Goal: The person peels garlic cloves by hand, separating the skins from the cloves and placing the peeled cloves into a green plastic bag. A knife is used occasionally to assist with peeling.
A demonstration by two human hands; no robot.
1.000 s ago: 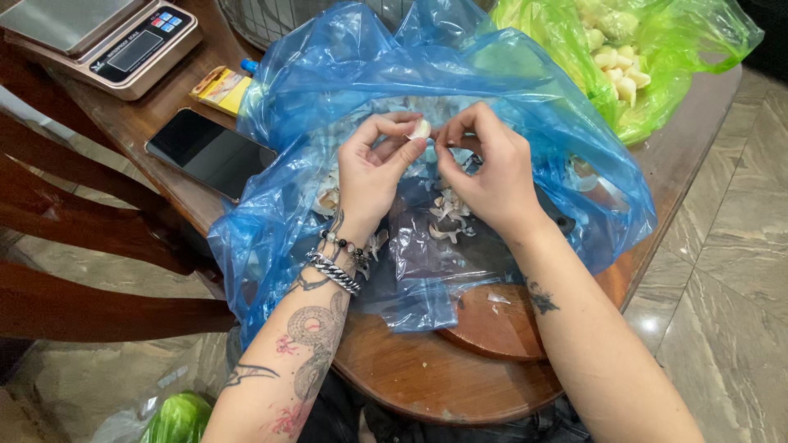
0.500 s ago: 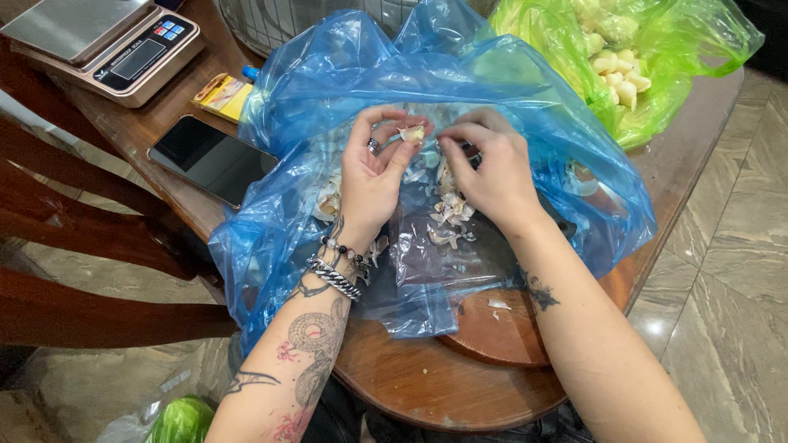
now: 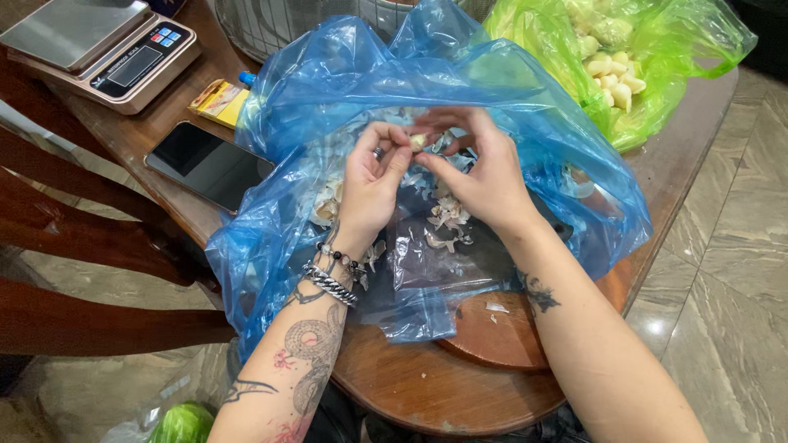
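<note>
My left hand (image 3: 371, 182) and my right hand (image 3: 480, 168) meet over an open blue plastic bag (image 3: 345, 74) and together pinch a small pale garlic clove (image 3: 418, 141) between the fingertips. Papery garlic skins (image 3: 447, 215) lie inside the bag below my hands. Both hands work the same clove, the right thumb pressing its side. A green plastic bag (image 3: 648, 98) at the far right holds several peeled garlic cloves (image 3: 611, 78).
The bags rest on a round wooden table (image 3: 427, 385). A digital kitchen scale (image 3: 107, 49) stands at the far left, with a dark phone (image 3: 205, 164) and a small yellow box (image 3: 217, 100) near it. A wooden chair (image 3: 82, 238) is at left; tiled floor (image 3: 730, 271) at right.
My hands dipped down into the bag half a second ago and have come back up holding a clove between the fingertips.
</note>
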